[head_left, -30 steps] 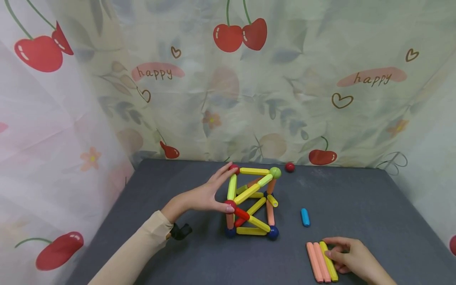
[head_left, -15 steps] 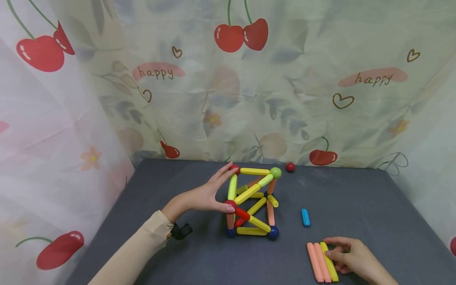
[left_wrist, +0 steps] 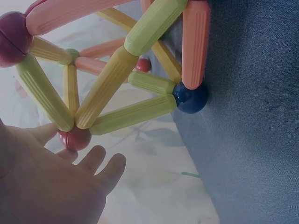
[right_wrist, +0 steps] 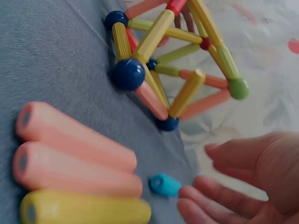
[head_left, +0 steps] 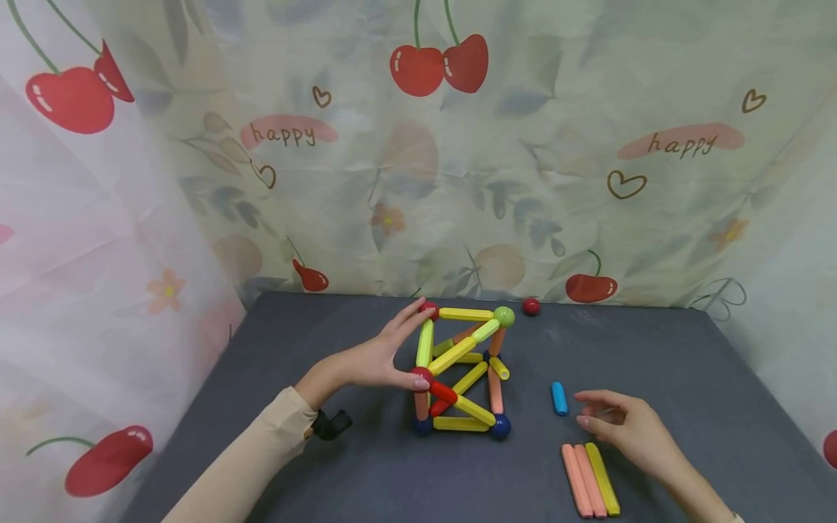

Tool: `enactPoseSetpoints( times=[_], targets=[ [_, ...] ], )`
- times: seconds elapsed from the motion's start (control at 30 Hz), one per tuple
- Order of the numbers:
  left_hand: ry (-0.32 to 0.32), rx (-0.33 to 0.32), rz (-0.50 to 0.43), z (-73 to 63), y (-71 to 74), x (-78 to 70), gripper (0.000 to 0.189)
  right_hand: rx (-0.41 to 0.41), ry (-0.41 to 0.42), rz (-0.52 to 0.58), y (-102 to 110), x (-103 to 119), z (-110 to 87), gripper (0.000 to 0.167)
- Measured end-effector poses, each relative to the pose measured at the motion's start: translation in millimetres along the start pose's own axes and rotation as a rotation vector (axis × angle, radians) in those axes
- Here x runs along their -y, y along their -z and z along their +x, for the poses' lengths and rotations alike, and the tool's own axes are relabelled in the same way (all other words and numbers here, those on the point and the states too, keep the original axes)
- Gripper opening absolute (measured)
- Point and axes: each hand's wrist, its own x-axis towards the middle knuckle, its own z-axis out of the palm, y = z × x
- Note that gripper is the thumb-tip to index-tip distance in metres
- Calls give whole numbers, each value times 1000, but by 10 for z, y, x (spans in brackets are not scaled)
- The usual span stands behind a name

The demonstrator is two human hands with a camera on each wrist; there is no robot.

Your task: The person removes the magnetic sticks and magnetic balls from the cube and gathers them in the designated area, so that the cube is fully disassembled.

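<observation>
A frame of magnetic sticks and balls [head_left: 461,356] stands on the dark tabletop, with yellow, green, orange and red sticks between red, blue and green balls. My left hand [head_left: 373,361] spans its left side, thumb on the front red ball [head_left: 422,378] and fingertips at the back red ball [left_wrist: 74,138]. Its fingers look fairly straight in the left wrist view. Holding nothing, my right hand [head_left: 628,425] hovers with loosely bent fingers just right of a short blue stick [head_left: 559,399]. Below lie two pink sticks [head_left: 582,481] and a yellow stick [head_left: 602,479], side by side.
A loose red ball [head_left: 531,306] sits at the table's back edge. Printed cloth [head_left: 562,181] hangs behind the dark table [head_left: 654,356] and along both sides. One yellow stick [right_wrist: 187,93] juts from the frame with a free end.
My right hand has left the yellow stick and moved up and away, towards the blue stick. The yellow stick stays beside the pink ones. My left hand and the frame have not moved.
</observation>
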Motion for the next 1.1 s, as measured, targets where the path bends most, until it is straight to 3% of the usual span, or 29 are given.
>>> enactPoseSetpoints(
  times=[0.13, 0.3, 0.77, 1.1],
  targets=[
    [-2, -4, 7, -3, -3, 7, 108, -33, 150, -2, -95, 157, 124, 45],
    [-3, -3, 1, -1, -3, 2, 108, -18, 262, 36, -217, 294, 310, 45],
    [-6, -2, 6, 2, 3, -5, 107, 148, 296, 217, -420, 475, 735, 46],
    [0, 1, -8, -6, -3, 17, 108, 169, 411, 225, -563, 442, 907, 39]
  ],
)
